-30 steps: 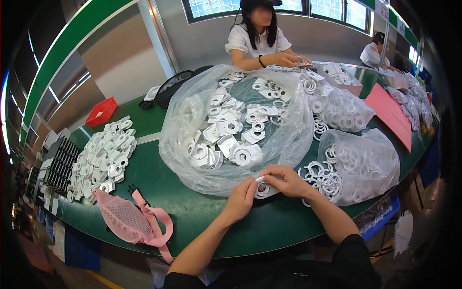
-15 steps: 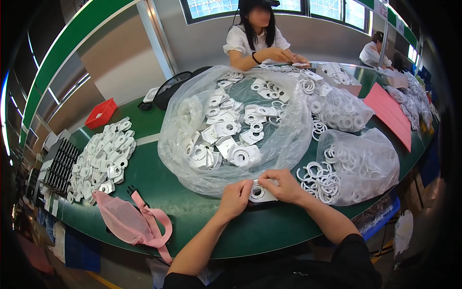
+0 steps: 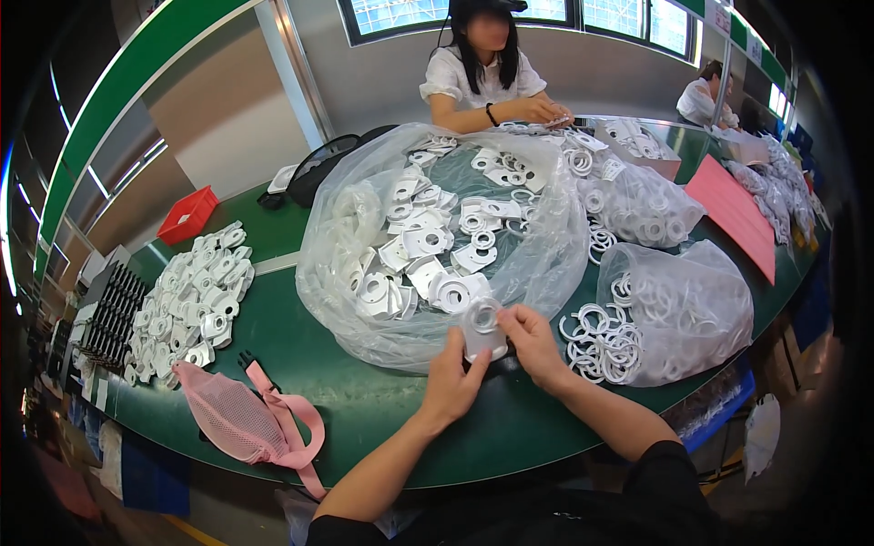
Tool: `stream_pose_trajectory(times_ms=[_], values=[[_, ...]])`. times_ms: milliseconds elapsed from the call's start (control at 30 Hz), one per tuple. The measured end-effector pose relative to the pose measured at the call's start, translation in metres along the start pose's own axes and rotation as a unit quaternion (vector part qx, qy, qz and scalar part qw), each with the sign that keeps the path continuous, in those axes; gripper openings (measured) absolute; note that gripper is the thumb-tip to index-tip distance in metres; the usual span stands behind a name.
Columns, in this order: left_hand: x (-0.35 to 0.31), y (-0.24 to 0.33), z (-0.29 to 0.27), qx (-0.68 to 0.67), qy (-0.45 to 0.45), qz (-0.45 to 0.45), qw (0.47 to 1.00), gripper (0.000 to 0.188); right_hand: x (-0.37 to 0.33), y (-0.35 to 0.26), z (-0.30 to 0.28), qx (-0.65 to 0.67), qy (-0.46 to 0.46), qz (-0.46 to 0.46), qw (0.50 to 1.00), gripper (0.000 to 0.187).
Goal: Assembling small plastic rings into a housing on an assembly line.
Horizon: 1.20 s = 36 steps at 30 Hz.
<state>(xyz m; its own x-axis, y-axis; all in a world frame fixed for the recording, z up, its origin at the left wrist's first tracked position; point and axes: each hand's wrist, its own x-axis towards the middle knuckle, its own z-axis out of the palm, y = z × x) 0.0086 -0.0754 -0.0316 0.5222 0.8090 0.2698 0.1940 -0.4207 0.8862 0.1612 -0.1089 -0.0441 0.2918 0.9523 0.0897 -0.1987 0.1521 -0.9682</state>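
Note:
Between my hands a white plastic piece with a round ringed hole (image 3: pixel 482 338) is raised, ring end up, at the near rim of a big clear plastic bag (image 3: pixel 339 305). My left hand (image 3: pixel 450 380) grips its lower left part, thumb across the bottom. The fingers of my right hand (image 3: pixel 532 346) pinch its upper right side by the ring. Inside the opened bag lie many similar white pieces (image 3: pixel 428 239). Right of my right hand, loose white C-shaped rings (image 3: pixel 605 348) spill from another clear bag (image 3: pixel 696 318).
A pile of white pieces (image 3: pixel 196 300) lies left on the green table (image 3: pixel 364 423), beside stacked black trays (image 3: pixel 111 314) and a red bin (image 3: pixel 188 217). A pink mesh bag (image 3: pixel 232 414) lies near left. Across the table a person (image 3: pixel 482 77) handles white parts.
The white piece has been tipped upright and lifted slightly. My left hand has shifted to its lower edge, and my right hand has moved up beside the ring.

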Motion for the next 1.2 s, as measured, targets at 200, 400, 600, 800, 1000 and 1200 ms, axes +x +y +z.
stream_pose_trajectory(times_ms=[200, 400, 600, 800, 1000, 1200], values=[[-0.006, -0.002, 0.004, 0.041, -0.057, 0.011, 0.997, 0.034, 0.001, -0.006, -0.001, -0.064, 0.038, 0.010, 0.997, 0.036], [-0.003, -0.017, 0.005, -0.007, -0.052, 0.034, 0.998, 0.038, -0.005, -0.015, 0.000, -0.240, 0.013, -0.014, 0.971, 0.031], [0.006, -0.013, -0.010, -0.270, -0.194, -0.235, 0.913, 0.043, 0.006, -0.020, -0.018, -0.197, -0.093, -0.029, 0.976, 0.023], [0.002, -0.014, -0.004, -0.121, -0.155, -0.021, 0.980, 0.052, 0.002, -0.031, -0.014, -0.366, -0.017, -0.063, 0.928, 0.031], [0.029, -0.026, -0.074, -0.012, 0.012, -0.129, 0.992, 0.034, 0.005, -0.053, -0.026, -0.406, 0.056, -0.119, 0.904, 0.039], [0.059, 0.022, -0.191, -0.319, 0.451, 0.014, 0.833, 0.042, 0.006, -0.087, -0.083, -0.432, 0.130, -0.143, 0.881, 0.019]])
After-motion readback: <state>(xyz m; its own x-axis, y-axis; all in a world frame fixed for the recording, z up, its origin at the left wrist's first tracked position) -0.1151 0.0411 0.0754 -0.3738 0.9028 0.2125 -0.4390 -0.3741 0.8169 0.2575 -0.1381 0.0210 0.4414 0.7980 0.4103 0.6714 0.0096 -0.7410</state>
